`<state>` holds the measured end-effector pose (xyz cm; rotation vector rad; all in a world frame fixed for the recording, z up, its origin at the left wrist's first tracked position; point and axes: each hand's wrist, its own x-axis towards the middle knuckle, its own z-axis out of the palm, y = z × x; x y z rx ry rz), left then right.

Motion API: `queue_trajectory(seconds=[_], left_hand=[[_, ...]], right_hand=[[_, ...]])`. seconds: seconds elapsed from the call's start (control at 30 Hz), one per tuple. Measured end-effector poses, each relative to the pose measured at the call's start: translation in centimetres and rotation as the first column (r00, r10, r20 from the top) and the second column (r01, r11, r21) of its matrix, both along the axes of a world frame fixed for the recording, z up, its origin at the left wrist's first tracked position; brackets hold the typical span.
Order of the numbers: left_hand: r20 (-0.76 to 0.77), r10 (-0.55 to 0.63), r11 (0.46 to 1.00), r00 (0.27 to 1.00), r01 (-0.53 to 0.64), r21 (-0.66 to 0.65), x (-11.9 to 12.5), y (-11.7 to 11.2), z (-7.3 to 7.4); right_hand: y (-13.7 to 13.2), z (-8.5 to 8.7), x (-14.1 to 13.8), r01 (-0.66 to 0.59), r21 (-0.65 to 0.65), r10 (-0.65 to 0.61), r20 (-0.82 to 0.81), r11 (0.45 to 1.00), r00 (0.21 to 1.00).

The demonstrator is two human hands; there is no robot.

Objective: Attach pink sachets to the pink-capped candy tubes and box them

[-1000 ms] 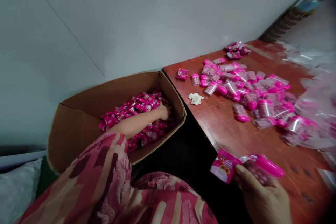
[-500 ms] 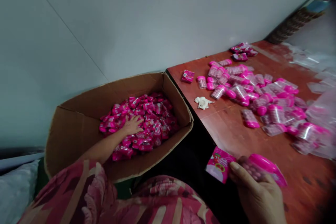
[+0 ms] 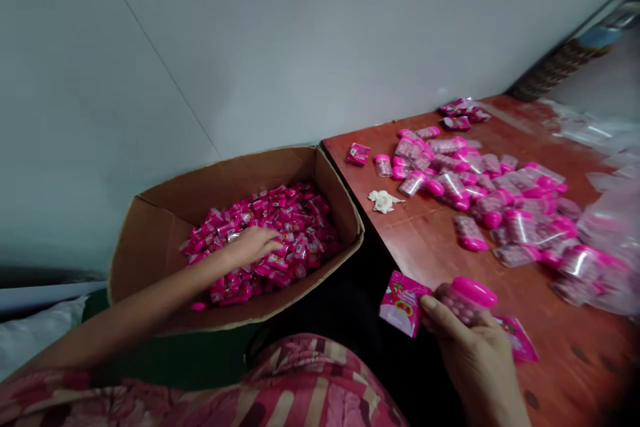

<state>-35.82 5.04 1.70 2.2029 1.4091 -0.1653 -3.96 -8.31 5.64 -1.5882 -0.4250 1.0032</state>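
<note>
A: Left hand, palm down inside the cardboard box, slightly blurred. State?
B: Fingers loosely extended, a little apart. Contact with the pink packets: cannot tell. Packets heaped across the box floor.
A: Next, moving right?
B: Red table, its near corner beside the box's far right corner. Just right of the box on that table: a small pink packet, then a crumpled white scrap.
A: And nearer?
B: Printed card, right of the box, past the dark gap; its edge is under the thumb of the right hand.
A: That hand's grip?
B: Clamped on a pink-lidded jar, tilted, pink balls inside. Second card shows beyond the fingers; held or lying, cannot tell.
A: Rightmost from the box?
B: Jumbled jars on the table, mostly lying down, then clear plastic, blurred.
</note>
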Motion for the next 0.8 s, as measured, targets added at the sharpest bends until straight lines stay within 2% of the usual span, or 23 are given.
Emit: queue_trajectory(seconds=[0.03, 0.07, 0.13, 0.23, 0.33, 0.4, 0.47, 0.6, 0.8], left_hand=[[0.249, 0.085, 0.995, 0.965, -0.068, -0.077, 2.7, -0.7, 1.6], [0.459, 0.188, 0.973, 0.868, -0.101, -0.207, 5.5, -1.6, 3.0], [0.646, 0.356, 0.885, 0.676, -0.021, -0.465, 10.8, -3.8, 5.1], [0.684, 0.499, 0.725, 0.532, 0.176, -0.666, 16.8, -6.6, 6.0], [0.630, 0.616, 0.546, 0.473, 0.320, -0.774, 20.5, -8.1, 5.2], [0.595, 0.664, 0.478, 0.453, 0.354, -0.804, 22.2, -8.7, 4.6], [0.584, 0.670, 0.458, 0.458, 0.364, -0.811, 23.6, -9.1, 4.2], [0.619, 0.590, 0.499, 0.518, 0.370, -0.784, 26.0, -9.7, 3.6], [0.654, 0.462, 0.527, 0.600, 0.407, -0.746, 27.9, -9.6, 3.4]], right_hand=[[-0.1, 0.2, 0.2, -0.019, 0.029, 0.020, -0.010, 0.999, 1.000], [-0.2, 0.5, 0.5, -0.032, 0.057, 0.033, -0.028, 0.998, 0.999], [-0.6, 0.9, 1.1, -0.038, 0.104, 0.045, -0.065, 0.994, 0.997], [-1.6, 1.2, 2.4, -0.016, 0.173, 0.028, -0.067, 0.985, 0.997], [-3.0, 1.1, 3.7, 0.021, 0.206, -0.013, -0.043, 0.978, 0.999], [-3.9, 1.1, 4.6, 0.050, 0.213, -0.041, -0.046, 0.976, 0.998], [-4.6, 1.1, 5.3, 0.080, 0.227, -0.069, -0.059, 0.970, 0.996], [-5.5, 1.0, 6.6, 0.140, 0.247, -0.126, -0.073, 0.959, 0.989], [-6.3, 0.7, 8.3, 0.102, 0.232, -0.093, -0.046, 0.967, 0.995]])
